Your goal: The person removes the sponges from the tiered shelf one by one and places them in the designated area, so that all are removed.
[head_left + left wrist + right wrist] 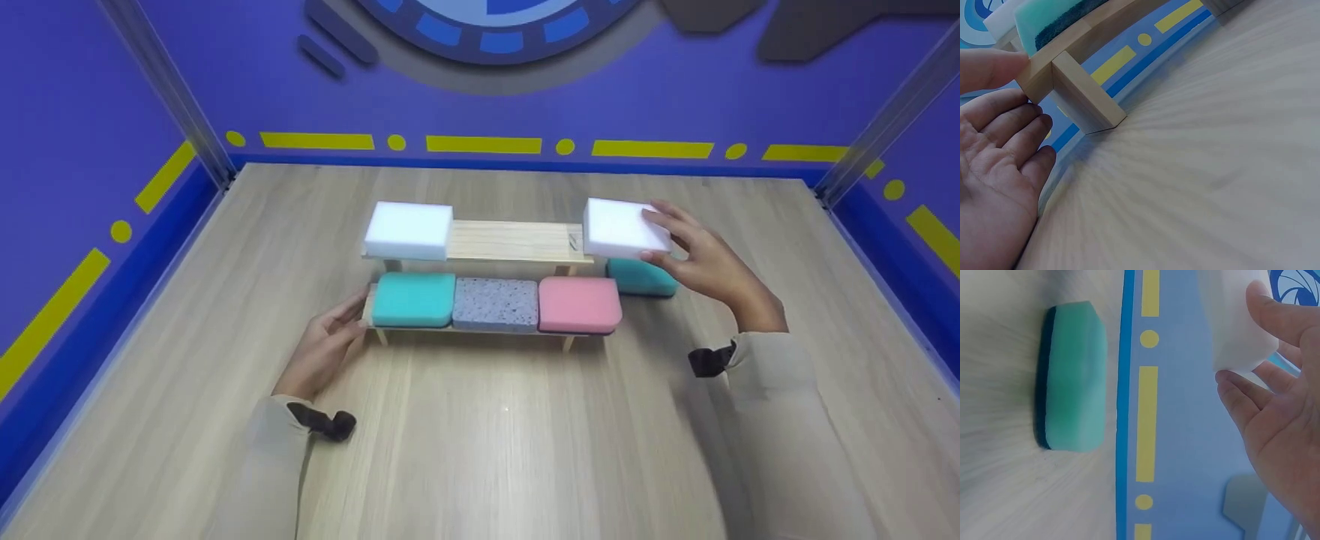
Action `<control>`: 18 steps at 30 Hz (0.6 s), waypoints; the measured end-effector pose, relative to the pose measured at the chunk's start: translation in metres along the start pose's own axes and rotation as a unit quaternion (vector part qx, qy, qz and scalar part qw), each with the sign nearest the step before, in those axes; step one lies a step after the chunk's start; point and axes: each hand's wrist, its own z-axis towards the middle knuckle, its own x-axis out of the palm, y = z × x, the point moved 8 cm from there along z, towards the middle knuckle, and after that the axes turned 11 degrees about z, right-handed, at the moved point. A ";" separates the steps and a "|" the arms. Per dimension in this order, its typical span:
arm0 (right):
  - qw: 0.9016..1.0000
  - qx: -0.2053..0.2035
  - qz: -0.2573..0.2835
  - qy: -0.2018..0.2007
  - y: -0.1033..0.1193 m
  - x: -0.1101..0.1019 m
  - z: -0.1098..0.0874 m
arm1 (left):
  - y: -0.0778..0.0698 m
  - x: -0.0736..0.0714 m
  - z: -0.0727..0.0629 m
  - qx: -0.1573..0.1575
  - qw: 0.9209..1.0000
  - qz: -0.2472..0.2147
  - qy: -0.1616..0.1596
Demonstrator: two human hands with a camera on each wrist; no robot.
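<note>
The right hand covers part of its white block, which partly hides the loose green sponge, the rear shelf bears a mark too small to read, and the emblem is cropped above.

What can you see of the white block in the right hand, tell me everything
The white block is a plain rectangular slab, foam-like in look, with no marks to be seen. The right hand pinches it near its right end, between thumb and fingers. Its broad face is turned up, and in the head view it overlaps the right end of the back shelf; whether it touches that shelf cannot be told.
</note>
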 end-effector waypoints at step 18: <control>1.000 0.010 -0.003 -0.012 -0.013 -0.015 -0.012 | 0.000 0.002 0.001 0.010 0.998 -0.058 0.005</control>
